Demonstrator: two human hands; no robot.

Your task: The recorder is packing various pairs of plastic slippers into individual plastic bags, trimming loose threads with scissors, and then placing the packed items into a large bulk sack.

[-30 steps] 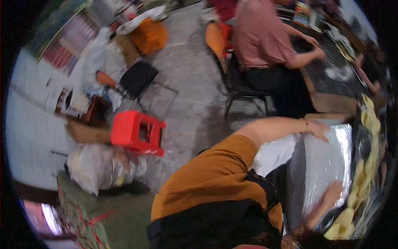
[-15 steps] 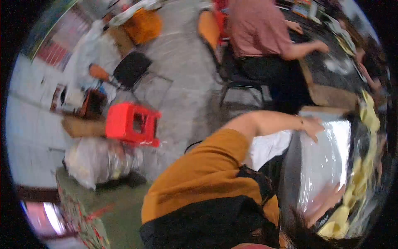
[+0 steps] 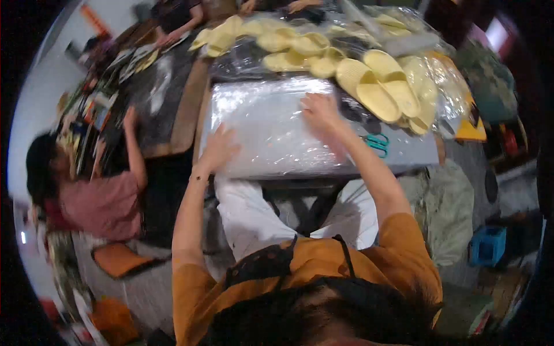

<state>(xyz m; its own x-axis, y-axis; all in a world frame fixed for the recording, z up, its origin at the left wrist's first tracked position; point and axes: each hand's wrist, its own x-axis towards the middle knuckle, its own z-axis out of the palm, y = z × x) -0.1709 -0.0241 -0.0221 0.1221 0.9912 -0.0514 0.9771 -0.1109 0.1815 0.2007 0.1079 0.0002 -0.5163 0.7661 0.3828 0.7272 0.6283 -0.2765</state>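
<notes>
Touching clear film (image 3: 262, 135) | left hand (image 3: 219, 151), right hand (image 3: 323, 114) — both unclenched, somewhat blurred | grey tabletop (image 3: 414, 152) partly hidden

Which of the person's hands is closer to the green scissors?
Right. The right hand is left of and beyond the green scissors; the left hand is farther left, across the clear plastic.

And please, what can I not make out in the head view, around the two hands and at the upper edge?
All in the head view:
Left hand: blurred, so its pressure cannot be judged.
What lies under the clear plastic film: glare and wrinkles obscure it.
The tool with teal loop handles: its far end, perhaps behind the right forearm.
Co-worker in dark shirt: head cut off by upper edge.
</notes>
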